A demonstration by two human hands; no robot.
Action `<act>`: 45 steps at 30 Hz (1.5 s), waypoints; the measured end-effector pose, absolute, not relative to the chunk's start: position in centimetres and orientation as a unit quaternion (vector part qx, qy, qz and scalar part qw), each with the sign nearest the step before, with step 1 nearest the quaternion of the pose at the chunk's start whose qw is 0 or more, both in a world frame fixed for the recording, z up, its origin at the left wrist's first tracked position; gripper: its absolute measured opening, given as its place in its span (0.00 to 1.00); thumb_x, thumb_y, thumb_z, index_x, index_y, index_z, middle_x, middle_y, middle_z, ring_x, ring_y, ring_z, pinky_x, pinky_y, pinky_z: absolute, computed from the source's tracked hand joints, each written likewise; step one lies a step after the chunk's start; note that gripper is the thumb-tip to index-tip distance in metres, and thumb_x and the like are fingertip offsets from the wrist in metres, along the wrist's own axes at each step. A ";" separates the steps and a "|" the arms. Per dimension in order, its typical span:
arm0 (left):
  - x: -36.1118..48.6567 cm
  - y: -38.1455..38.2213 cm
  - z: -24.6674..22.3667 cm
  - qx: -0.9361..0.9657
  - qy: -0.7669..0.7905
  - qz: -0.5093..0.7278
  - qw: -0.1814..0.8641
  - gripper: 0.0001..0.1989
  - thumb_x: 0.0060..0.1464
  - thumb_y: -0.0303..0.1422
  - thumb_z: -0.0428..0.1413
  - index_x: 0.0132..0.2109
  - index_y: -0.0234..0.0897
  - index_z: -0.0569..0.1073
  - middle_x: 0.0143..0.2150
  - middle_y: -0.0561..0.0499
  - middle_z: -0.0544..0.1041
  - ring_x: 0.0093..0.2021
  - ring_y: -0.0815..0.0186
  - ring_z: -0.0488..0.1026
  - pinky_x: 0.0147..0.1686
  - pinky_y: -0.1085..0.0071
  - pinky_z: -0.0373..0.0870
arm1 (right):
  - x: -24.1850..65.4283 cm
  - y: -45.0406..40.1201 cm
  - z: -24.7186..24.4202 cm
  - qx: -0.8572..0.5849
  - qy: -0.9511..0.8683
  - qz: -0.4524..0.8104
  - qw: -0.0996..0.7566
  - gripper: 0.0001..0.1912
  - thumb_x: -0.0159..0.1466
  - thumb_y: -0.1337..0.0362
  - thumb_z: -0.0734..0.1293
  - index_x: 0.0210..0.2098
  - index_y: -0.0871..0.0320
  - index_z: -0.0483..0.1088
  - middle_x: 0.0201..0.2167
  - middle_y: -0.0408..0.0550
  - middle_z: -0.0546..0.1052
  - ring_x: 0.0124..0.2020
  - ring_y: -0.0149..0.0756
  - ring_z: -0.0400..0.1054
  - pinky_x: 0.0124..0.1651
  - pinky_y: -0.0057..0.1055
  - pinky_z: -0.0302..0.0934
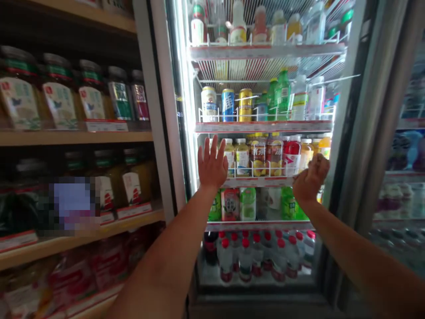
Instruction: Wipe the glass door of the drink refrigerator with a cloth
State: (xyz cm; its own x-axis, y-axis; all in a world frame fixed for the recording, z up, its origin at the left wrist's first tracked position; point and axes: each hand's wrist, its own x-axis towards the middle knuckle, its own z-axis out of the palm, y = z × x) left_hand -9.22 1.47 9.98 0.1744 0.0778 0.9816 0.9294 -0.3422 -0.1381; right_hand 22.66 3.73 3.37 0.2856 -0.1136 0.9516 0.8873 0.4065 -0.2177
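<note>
On the side shelf at left, we read "SODA" on a green-labelled bottle (120, 99) and again on a purple-labelled bottle (141, 99) next to it. Inside the lit fridge, the brown tea bottles (258, 155) seem to carry the characters 冰 and 茶, and a blue can (228, 105) above shows one large white character. The writing on the price strips is too small for us to read.

Our left hand (212, 166) is raised with its fingers spread and straight, gripping nothing, in front of the left end of the middle row, near the white-capped bottles (242, 157). Our right hand (310, 181) has its fingers curled just beside the orange bottle (324, 144) at the right end of that row; we cannot tell whether it grips anything.

The shelf's front edge (259, 182) runs between our hands, with a wire guard (244, 169) along it. We see clear room between our forearms, while the left frame (177, 133) and right frame (353, 133) of the fridge bound the space at either side.
</note>
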 end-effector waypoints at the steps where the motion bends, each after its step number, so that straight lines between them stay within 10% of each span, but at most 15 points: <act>1: -9.2 1.4 10.0 -0.641 -0.394 -0.507 0.421 0.28 0.69 0.32 0.47 0.73 0.40 0.58 0.77 0.46 0.50 0.77 0.56 0.37 0.76 0.49 0.37 | 21.2 3.4 3.8 -0.387 -0.505 -0.365 0.680 0.31 0.71 0.68 0.52 0.73 0.56 0.53 0.71 0.59 0.58 0.73 0.52 0.49 0.72 0.61 0.49; 14: -9.1 1.1 9.9 -0.644 -0.425 -0.486 0.411 0.28 0.70 0.33 0.45 0.74 0.40 0.57 0.77 0.48 0.48 0.77 0.58 0.35 0.76 0.50 0.34 | 9.1 1.1 2.7 -0.153 -0.800 -0.450 0.367 0.36 0.70 0.74 0.58 0.75 0.54 0.47 0.67 0.46 0.69 0.71 0.40 0.57 0.76 0.43 0.43; 22: -9.2 1.0 9.8 -0.638 -0.417 -0.479 0.434 0.28 0.70 0.33 0.46 0.74 0.38 0.56 0.77 0.46 0.49 0.77 0.58 0.34 0.76 0.49 0.37 | 13.7 2.5 8.1 -0.310 -0.623 -0.416 0.586 0.34 0.70 0.68 0.58 0.74 0.50 0.52 0.71 0.51 0.63 0.73 0.53 0.52 0.72 0.57 0.51; 30: -9.3 1.5 9.8 -0.634 -0.410 -0.493 0.433 0.27 0.70 0.33 0.45 0.74 0.40 0.57 0.77 0.48 0.50 0.77 0.58 0.36 0.75 0.49 0.38 | 18.0 2.0 7.3 -0.239 -0.746 -0.453 0.426 0.34 0.70 0.69 0.60 0.74 0.48 0.52 0.68 0.47 0.67 0.72 0.46 0.56 0.74 0.50 0.50; 45: -8.9 1.7 10.2 -0.642 -0.389 -0.526 0.400 0.29 0.68 0.33 0.48 0.73 0.42 0.59 0.77 0.49 0.51 0.78 0.56 0.39 0.75 0.49 0.37 | 27.2 4.3 2.2 -0.411 -0.471 -0.371 0.687 0.30 0.73 0.66 0.51 0.73 0.59 0.55 0.70 0.60 0.58 0.72 0.53 0.52 0.71 0.59 0.52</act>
